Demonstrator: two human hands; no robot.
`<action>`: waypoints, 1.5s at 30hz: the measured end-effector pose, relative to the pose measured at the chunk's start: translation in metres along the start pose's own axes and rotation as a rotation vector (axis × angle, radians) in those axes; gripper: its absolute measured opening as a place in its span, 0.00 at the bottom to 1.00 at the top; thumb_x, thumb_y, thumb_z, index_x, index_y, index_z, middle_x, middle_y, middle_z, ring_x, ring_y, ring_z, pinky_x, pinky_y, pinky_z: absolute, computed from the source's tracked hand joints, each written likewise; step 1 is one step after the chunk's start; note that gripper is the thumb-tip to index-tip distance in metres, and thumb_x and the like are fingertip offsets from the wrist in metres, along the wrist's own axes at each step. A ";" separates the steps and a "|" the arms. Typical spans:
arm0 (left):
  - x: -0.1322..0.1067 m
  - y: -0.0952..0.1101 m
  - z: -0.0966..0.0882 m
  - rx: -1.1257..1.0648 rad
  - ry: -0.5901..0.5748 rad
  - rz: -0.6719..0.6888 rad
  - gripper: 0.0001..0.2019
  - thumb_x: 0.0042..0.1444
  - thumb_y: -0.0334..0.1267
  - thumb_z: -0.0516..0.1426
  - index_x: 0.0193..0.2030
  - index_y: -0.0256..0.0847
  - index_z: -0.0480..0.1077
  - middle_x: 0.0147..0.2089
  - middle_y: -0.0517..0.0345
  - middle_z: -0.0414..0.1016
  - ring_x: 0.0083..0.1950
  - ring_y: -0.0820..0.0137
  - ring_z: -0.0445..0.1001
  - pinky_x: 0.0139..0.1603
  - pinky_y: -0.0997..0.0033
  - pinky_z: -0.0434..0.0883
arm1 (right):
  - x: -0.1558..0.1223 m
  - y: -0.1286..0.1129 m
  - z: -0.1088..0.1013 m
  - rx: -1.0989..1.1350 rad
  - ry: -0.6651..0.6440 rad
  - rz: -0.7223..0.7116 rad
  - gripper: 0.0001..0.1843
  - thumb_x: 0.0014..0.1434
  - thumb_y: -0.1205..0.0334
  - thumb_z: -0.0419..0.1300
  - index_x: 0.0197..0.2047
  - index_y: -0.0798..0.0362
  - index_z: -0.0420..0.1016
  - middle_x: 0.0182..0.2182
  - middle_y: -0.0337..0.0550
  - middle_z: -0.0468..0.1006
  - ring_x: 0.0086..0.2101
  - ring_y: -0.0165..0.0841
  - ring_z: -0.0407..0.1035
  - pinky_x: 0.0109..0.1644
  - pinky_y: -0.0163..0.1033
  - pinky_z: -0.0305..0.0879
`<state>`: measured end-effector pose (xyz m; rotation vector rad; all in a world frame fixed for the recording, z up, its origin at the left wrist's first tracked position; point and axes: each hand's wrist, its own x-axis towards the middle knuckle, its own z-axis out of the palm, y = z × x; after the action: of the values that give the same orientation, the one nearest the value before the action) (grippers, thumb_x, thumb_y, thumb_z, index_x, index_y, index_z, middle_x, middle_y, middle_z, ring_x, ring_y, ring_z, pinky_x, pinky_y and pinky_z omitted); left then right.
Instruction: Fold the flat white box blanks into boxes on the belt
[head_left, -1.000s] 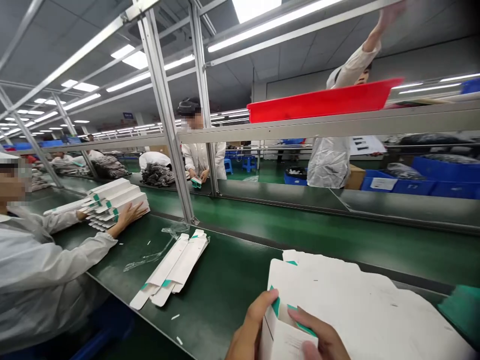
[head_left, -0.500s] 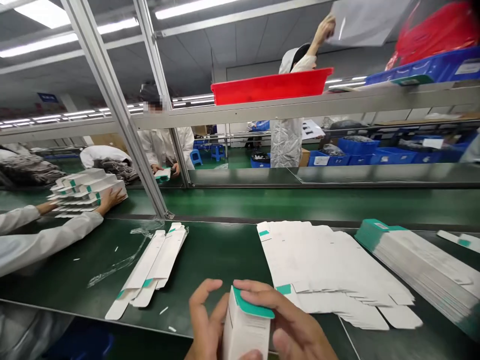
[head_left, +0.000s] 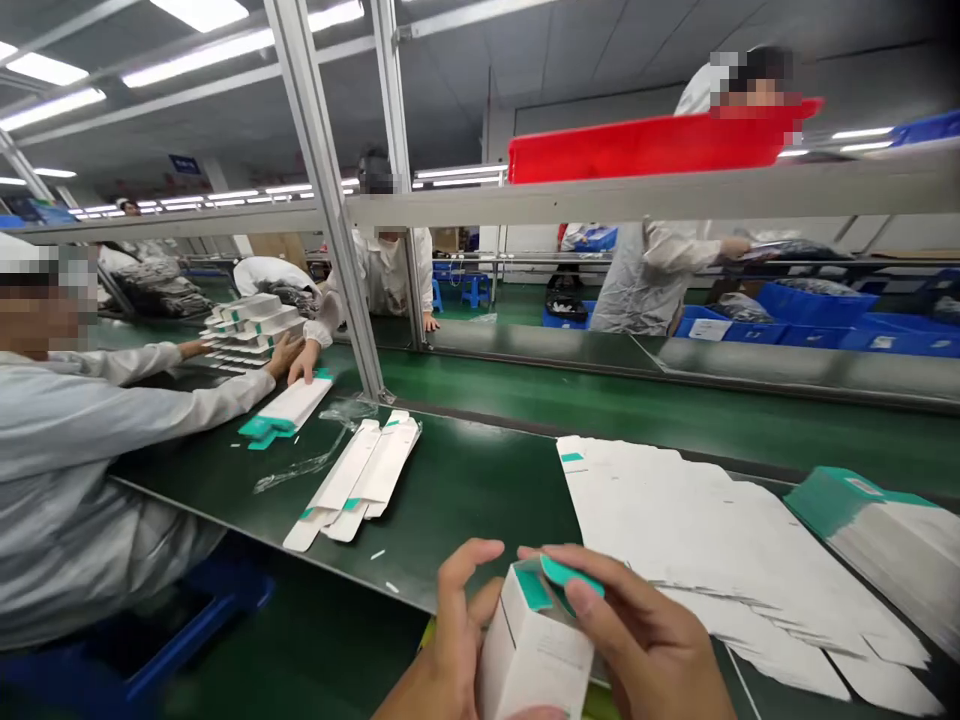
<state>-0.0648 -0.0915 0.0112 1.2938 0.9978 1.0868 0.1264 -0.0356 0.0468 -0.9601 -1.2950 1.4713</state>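
A small white carton (head_left: pixel 534 650) with a green top flap (head_left: pixel 571 578) is held upright between my hands at the bottom of the view. My left hand (head_left: pixel 454 640) grips its left side, with the index finger raised and bent. The fingers and thumb of my right hand (head_left: pixel 652 630) are closed on the flap, which stands partly lifted from the top. Flattened white cartons (head_left: pixel 675 510) lie fanned out on the table to the right. Two narrow folded cartons (head_left: pixel 360 480) lie to the left.
A co-worker (head_left: pixel 150 420) at left handles a stack of white cartons (head_left: pixel 251 330). Another person's hand (head_left: pixel 304 360) touches a white and green bundle (head_left: pixel 289 410). A metal post (head_left: pixel 326 200) rises behind. A banded carton stack (head_left: pixel 885 540) lies at right, below a red tray (head_left: pixel 660 145).
My view has swung left. The flap, earlier flat under my right fingers, is now lifted at an angle. A person across has reached over with a bundle; another's raised arm has come down.
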 end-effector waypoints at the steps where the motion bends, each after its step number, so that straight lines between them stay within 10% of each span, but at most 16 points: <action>1: -0.004 0.005 0.000 0.001 0.007 0.007 0.56 0.59 0.58 0.74 0.81 0.57 0.42 0.72 0.38 0.74 0.62 0.45 0.84 0.65 0.43 0.80 | 0.001 0.001 -0.002 0.003 -0.035 -0.010 0.19 0.63 0.38 0.77 0.48 0.42 0.95 0.51 0.51 0.93 0.50 0.50 0.88 0.54 0.46 0.88; 7: -0.014 0.024 0.005 -0.008 0.045 -0.067 0.47 0.68 0.54 0.71 0.79 0.59 0.43 0.73 0.47 0.73 0.54 0.62 0.81 0.55 0.61 0.78 | 0.010 -0.006 -0.008 0.071 -0.179 0.093 0.16 0.64 0.43 0.78 0.50 0.41 0.95 0.56 0.51 0.91 0.61 0.56 0.84 0.66 0.56 0.82; 18: -0.005 0.023 0.005 -0.215 0.097 0.024 0.20 0.79 0.48 0.62 0.71 0.61 0.60 0.70 0.57 0.75 0.66 0.65 0.79 0.63 0.66 0.74 | 0.009 -0.010 -0.004 -0.055 -0.202 -0.081 0.13 0.72 0.46 0.73 0.58 0.32 0.90 0.58 0.41 0.90 0.62 0.46 0.83 0.70 0.50 0.80; 23: 0.000 0.027 0.002 -0.246 0.054 -0.010 0.21 0.79 0.47 0.62 0.71 0.62 0.60 0.62 0.59 0.78 0.46 0.75 0.80 0.41 0.77 0.74 | 0.017 -0.009 -0.001 0.052 -0.195 0.004 0.12 0.70 0.47 0.75 0.54 0.36 0.93 0.55 0.42 0.92 0.54 0.42 0.86 0.61 0.41 0.83; 27: 0.005 0.036 0.001 -0.222 0.082 -0.076 0.29 0.78 0.48 0.63 0.75 0.66 0.51 0.52 0.62 0.80 0.42 0.74 0.80 0.39 0.77 0.76 | 0.026 -0.008 0.003 0.129 -0.148 0.080 0.14 0.68 0.46 0.77 0.54 0.37 0.93 0.42 0.39 0.94 0.38 0.32 0.85 0.40 0.31 0.81; 34: 0.010 0.043 0.000 -0.233 0.067 -0.131 0.34 0.75 0.50 0.66 0.76 0.66 0.48 0.53 0.61 0.80 0.44 0.71 0.82 0.39 0.76 0.79 | 0.028 -0.016 -0.003 0.054 -0.123 0.014 0.09 0.71 0.49 0.75 0.52 0.34 0.94 0.44 0.37 0.94 0.40 0.32 0.87 0.41 0.30 0.83; 45: 0.020 0.046 0.001 -0.321 0.055 -0.116 0.19 0.74 0.49 0.67 0.60 0.60 0.61 0.49 0.65 0.81 0.36 0.77 0.78 0.36 0.81 0.76 | 0.021 -0.016 -0.014 -0.047 -0.304 -0.153 0.18 0.75 0.59 0.72 0.63 0.27 0.87 0.66 0.30 0.85 0.66 0.37 0.80 0.64 0.37 0.84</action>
<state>-0.0615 -0.0733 0.0582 0.9401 0.8850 1.1447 0.1362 -0.0118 0.0613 -0.6660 -1.5904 1.5124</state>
